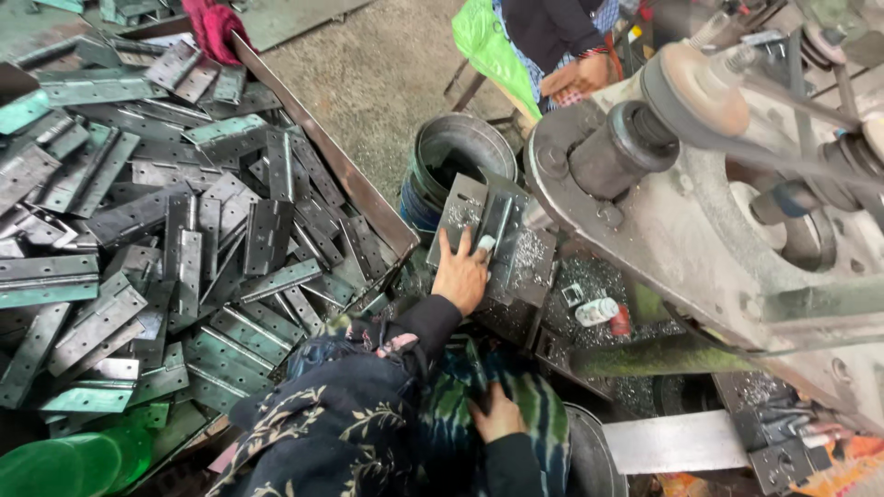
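Hinge (485,221) — beside bucket (460,152), perhaps touching

A bright green plastic bag (485,41) hangs at the far side, right of centre, beside a seated person. A small white cylindrical container (597,312) with a red end lies on its side near the machine's base, right of centre.

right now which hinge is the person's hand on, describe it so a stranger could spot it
Start at the big grey machine on the right. Just left of its round shaft, a flat metal hinge lies on the work plate beside a dark bucket. Unlike the loose hinge pile far left, it sits alone under the left hand.
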